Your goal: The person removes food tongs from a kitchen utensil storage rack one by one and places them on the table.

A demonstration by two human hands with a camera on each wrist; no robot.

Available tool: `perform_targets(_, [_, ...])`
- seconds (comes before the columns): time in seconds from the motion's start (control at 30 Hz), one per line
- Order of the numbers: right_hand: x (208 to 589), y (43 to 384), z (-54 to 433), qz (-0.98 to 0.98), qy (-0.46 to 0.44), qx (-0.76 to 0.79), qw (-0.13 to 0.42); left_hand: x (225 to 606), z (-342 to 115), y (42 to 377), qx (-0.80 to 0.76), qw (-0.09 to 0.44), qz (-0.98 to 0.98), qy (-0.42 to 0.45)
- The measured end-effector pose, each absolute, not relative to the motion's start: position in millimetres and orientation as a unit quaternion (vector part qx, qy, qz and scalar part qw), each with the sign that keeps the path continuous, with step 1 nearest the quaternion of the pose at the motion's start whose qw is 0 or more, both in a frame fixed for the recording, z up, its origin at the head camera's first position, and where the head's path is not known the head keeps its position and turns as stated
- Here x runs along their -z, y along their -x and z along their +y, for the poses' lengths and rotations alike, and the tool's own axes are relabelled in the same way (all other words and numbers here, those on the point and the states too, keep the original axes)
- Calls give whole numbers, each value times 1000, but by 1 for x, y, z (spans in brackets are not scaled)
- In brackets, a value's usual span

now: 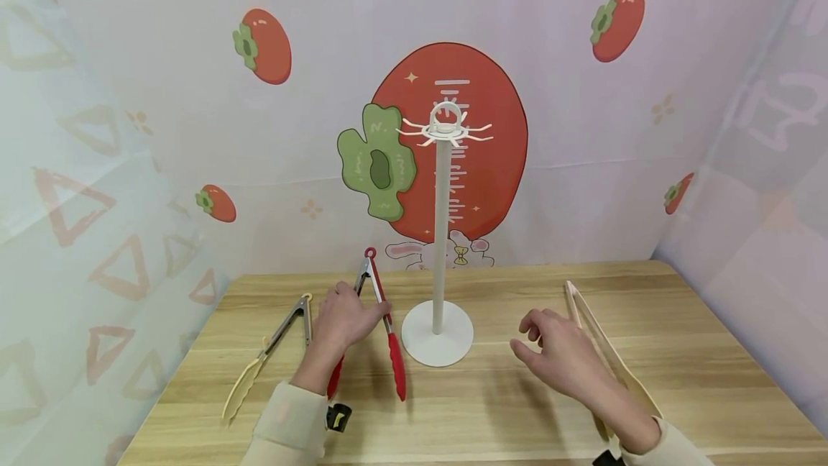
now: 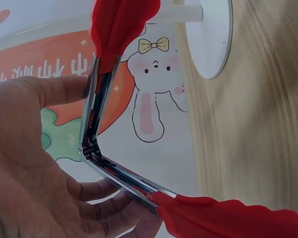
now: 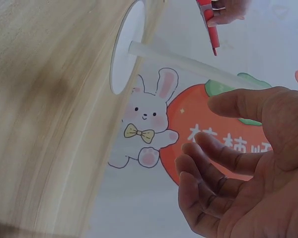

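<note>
My left hand (image 1: 345, 316) grips red kitchen tongs with metal arms (image 1: 397, 365), lifted off the table with the red ring end pointing away. In the left wrist view the thumb presses one metal arm and the fingers curl along the other, and the red-tipped tongs (image 2: 121, 29) are spread wide. To their right stands a white rack (image 1: 440, 236) with a round base and several hooks at its top. My right hand (image 1: 561, 352) hovers over the table right of the rack, fingers loosely curled around nothing. Pale beige tongs (image 1: 604, 344) lie beside it, partly hidden by the forearm.
Pale yellow tongs with metal arms (image 1: 244, 388) lie spread on the left of the wooden table (image 1: 504, 408). A patterned cloth backdrop (image 1: 310, 128) with persimmon drawings rises behind the table's far edge. The rack's hooks (image 1: 479, 131) stick out all round, bare.
</note>
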State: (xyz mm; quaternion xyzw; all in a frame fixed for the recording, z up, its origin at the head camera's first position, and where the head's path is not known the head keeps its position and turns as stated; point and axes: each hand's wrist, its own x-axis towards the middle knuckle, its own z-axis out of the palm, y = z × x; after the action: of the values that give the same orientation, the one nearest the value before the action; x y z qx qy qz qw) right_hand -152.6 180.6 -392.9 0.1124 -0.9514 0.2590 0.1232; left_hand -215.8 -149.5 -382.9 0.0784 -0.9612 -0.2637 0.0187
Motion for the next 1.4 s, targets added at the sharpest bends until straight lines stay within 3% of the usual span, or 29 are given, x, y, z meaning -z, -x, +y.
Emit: perform_targets(1.4, [395,153,167,-948,-116,-274,113,403,-150,221,207,-7,-972,-110])
